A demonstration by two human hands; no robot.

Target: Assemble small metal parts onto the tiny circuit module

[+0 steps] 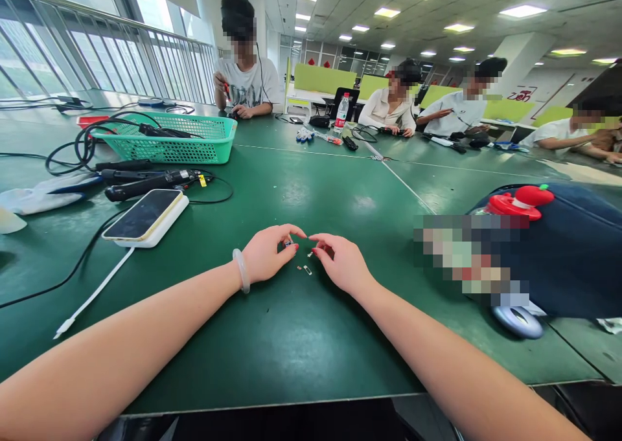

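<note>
A tiny part (288,242) was pinched in the left hand's (265,254) closed fingers. Small bits (308,269) lay on the desk (291,337) between both hands, just below the right hand's (343,263) loosely curled, empty fingers, the nearer.

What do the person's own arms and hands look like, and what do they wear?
Both arms are bare, with no sleeves in view. The left hand has a pale, translucent bangle at the wrist. The right hand wears nothing visible. Fingernails look painted red.

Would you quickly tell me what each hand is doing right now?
Left hand: shut, pinching a small part.
Right hand: fingers curled beside tiny parts; grip cannot be told.
</note>
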